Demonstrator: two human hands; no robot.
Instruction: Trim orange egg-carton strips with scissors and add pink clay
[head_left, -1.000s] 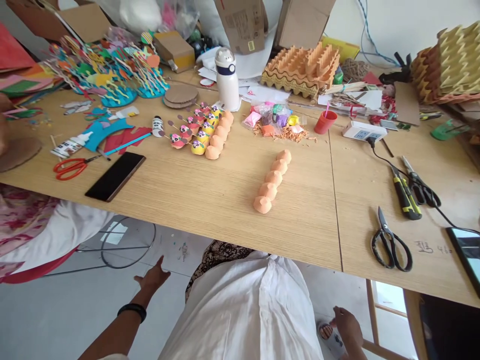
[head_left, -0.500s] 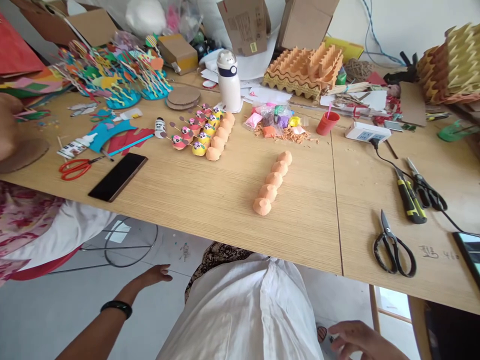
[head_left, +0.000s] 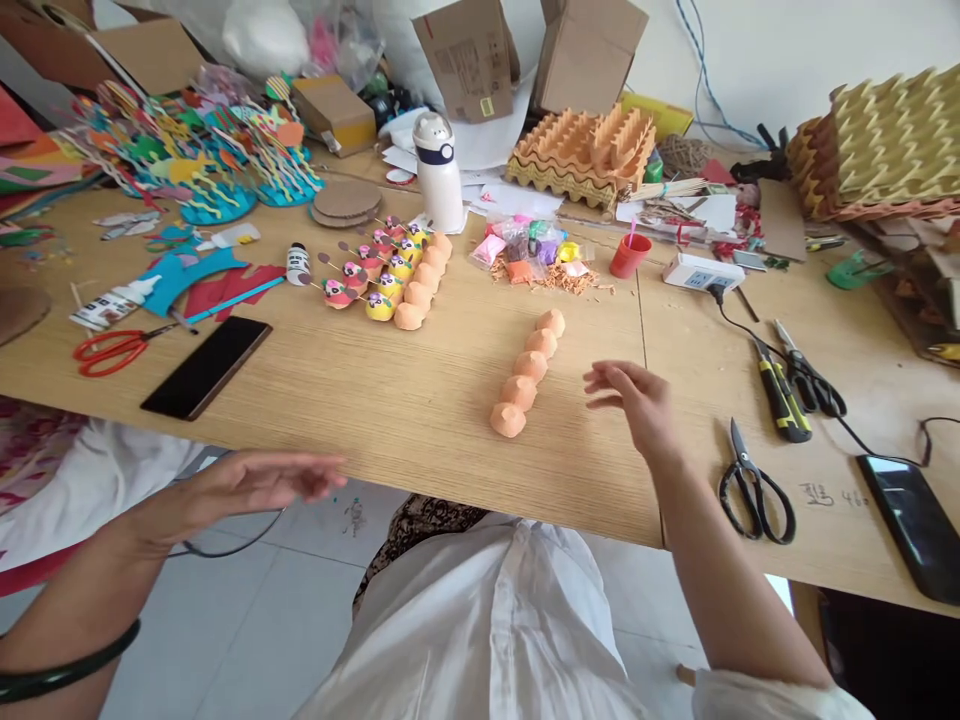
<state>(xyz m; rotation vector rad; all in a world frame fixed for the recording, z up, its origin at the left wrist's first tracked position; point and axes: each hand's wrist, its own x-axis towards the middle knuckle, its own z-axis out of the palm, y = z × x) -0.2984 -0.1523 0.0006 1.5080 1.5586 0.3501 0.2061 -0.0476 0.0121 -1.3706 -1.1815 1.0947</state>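
A strip of orange egg-carton cups (head_left: 530, 368) lies on the wooden table (head_left: 420, 420). My right hand (head_left: 630, 395) hovers just right of it, fingers apart and holding nothing. At the table's front edge, left of the strip, my left hand (head_left: 262, 482) is stretched out with nothing in it. Beyond the hands stand joined rows of cups: a plain orange row (head_left: 424, 283), a yellow decorated row (head_left: 391, 283) and a pink decorated row (head_left: 352, 280) with thin sticks.
A phone (head_left: 206, 368) and red scissors (head_left: 112, 350) lie left. Black scissors (head_left: 756, 490), cutters (head_left: 784, 395) and another phone (head_left: 911, 525) are right. Behind stand a white bottle (head_left: 440, 180), a red cup (head_left: 630, 255) and egg trays (head_left: 581, 155).
Both hands have risen from below the table edge, the right one reaching forward over the table beside the orange strip. The view has shifted slightly; the person's hand at far left is gone.
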